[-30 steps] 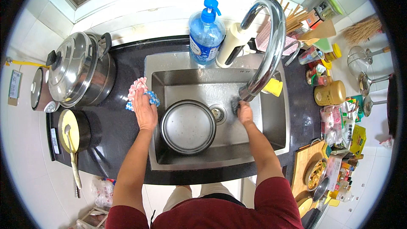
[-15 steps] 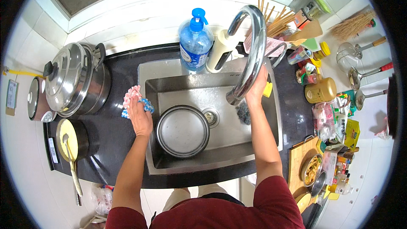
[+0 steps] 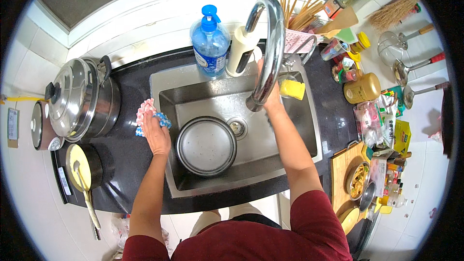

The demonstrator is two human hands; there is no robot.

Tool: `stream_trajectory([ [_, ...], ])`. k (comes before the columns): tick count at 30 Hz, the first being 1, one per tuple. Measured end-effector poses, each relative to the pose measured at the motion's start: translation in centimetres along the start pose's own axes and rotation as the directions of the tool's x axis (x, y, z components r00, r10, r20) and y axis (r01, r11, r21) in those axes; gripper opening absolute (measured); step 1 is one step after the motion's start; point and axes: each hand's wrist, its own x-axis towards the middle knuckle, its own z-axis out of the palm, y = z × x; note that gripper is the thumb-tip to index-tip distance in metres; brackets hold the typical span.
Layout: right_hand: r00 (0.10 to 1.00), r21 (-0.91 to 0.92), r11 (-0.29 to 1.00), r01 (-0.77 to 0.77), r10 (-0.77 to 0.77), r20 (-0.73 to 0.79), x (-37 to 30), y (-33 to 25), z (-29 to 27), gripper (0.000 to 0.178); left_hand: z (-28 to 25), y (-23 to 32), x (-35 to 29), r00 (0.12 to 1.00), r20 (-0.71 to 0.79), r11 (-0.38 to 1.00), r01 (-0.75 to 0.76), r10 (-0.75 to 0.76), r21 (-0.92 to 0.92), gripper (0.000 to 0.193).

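Observation:
My left hand (image 3: 157,137) lies with fingers stretched over a bunched pink and blue-checked cloth (image 3: 146,109) on the counter, left of the sink. My right hand (image 3: 272,97) reaches behind the curved chrome faucet (image 3: 276,38); its fingers are mostly hidden by the spout. A round dark metal pan (image 3: 207,146) sits in the left half of the steel sink (image 3: 261,164), beside the drain (image 3: 237,128). On the sink's right back corner rests a yellow sponge (image 3: 292,89), close to my right hand.
Behind the sink stand a blue pump bottle (image 3: 210,48), a cream dispenser (image 3: 241,50) and a pink chopstick basket (image 3: 297,41). Left are a steamer pot (image 3: 79,101) and a pot of yellow food (image 3: 79,159). Right are jars, packets and a cutting board (image 3: 338,176) with bowls.
My right hand has moved left behind the faucet, uncovering the yellow sponge. My forearm now mostly hides the dark scouring pad. My left hand stays on the cloth; the view has shifted slightly.

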Motion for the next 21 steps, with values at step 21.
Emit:
stream_trajectory([
  [21, 0.264, 0.686, -0.721, -0.098, 0.646, 0.716, -15.9, -8.6, 9.6, 0.029, 0.5, -0.3, 0.1, 0.992, -0.025, 0.991, -0.125, 0.127, 0.055, 0.027],
])
